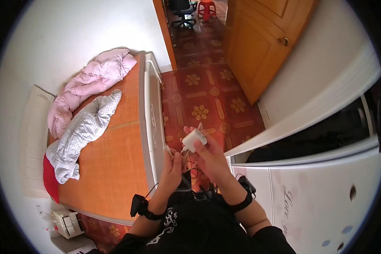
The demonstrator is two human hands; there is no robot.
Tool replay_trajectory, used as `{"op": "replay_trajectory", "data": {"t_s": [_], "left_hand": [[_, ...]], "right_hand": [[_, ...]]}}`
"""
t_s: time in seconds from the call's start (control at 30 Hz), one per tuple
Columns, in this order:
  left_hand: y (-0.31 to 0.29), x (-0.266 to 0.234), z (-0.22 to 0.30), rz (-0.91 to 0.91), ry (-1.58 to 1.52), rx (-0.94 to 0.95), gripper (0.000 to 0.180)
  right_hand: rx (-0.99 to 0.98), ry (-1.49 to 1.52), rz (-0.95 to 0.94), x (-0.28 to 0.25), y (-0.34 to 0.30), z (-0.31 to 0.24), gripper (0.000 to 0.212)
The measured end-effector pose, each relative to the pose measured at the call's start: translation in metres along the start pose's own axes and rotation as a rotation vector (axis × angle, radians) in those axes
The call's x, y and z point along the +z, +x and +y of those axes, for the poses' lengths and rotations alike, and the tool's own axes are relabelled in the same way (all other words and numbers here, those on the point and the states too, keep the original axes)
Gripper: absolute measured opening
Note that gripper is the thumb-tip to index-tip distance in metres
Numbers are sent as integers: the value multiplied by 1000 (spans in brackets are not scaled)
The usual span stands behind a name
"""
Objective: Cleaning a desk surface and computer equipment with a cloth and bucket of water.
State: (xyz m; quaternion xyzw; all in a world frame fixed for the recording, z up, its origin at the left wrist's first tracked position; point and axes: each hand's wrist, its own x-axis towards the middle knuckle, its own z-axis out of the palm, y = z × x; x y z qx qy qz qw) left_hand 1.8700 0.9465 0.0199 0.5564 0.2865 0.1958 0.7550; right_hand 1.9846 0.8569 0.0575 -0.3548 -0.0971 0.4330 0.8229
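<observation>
In front of my body, my right hand (211,157) is closed around a white charger (194,140), a blocky power adapter with rounded edges. Close beside it, my left hand (172,166) pinches a thin white cable (168,149), whose end sticks up past the fingertips. More of the cable runs between the two hands near the adapter. Whether it is plugged into the adapter cannot be made out. Both wrists wear black straps with small black devices.
A bed (110,156) with an orange mat stands left, bearing a pink quilt (95,74) and a grey checked cloth (86,131). Right are a white cabinet (309,199) and an open wooden door (266,46). Beyond the doorway stand an office chair (183,9) and a red stool (206,9).
</observation>
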Motion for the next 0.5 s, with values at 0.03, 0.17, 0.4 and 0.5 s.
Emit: {"op": "replay_trajectory", "data": {"t_s": [0.03,0.17,0.4,0.5], "left_hand": [[19,-7,5,6,-10,-7,18],[114,-30,40,-98,97,-6,19],[270,-63,94,-270,294,-125,23],[335,-54,101,-371,230,-75,25]], "right_hand": [[11,-7,4,-1,22,1,40],[119,-48,11,-10,118,-4,37],[213,4,101,-10,259,-27,41],[170,-11,159,-14,305,-47,42]]}}
